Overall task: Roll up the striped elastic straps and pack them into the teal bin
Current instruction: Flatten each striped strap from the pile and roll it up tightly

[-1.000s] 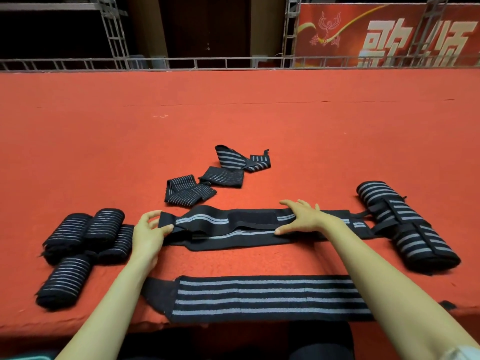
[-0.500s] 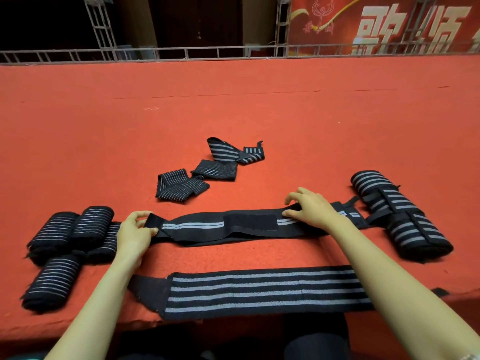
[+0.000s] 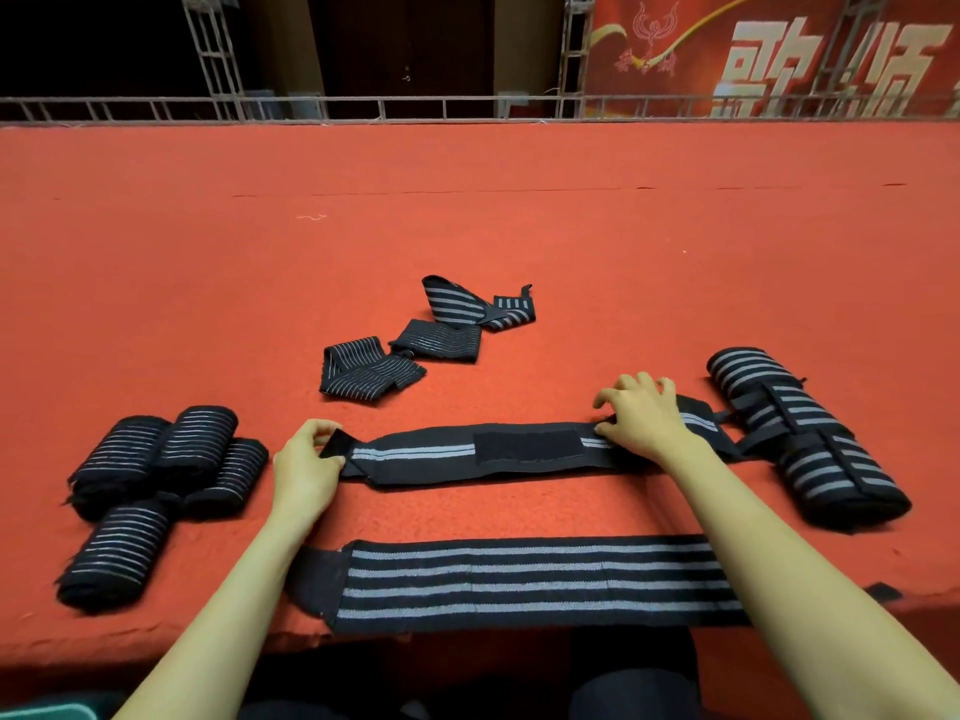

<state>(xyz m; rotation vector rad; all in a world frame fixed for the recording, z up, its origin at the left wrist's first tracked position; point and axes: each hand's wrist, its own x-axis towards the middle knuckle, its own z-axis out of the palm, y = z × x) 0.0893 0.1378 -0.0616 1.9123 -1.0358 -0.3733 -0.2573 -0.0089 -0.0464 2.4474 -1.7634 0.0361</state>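
Note:
A long black strap with grey stripes and a black fastener patch point(image 3: 524, 452) lies stretched across the red surface between my hands. My left hand point(image 3: 306, 467) pinches its left end, lifting the corner. My right hand point(image 3: 641, 413) presses down on its right part with curled fingers. A second flat striped strap point(image 3: 524, 582) lies nearer to me, along the front edge. Several rolled straps point(image 3: 156, 480) sit at the left. Two large rolled straps point(image 3: 800, 433) lie at the right. A teal corner point(image 3: 47, 711) shows at the bottom left.
Several loose, crumpled small straps point(image 3: 415, 340) lie in the middle, beyond the stretched one. The red carpeted surface point(image 3: 467, 210) runs far back to a metal truss rail point(image 3: 467, 103). Its front edge drops off just below the near strap.
My right hand slid rightward along the strap. My left hand has pulled the left end taut and lifted its corner. The strap now lies straighter and narrower.

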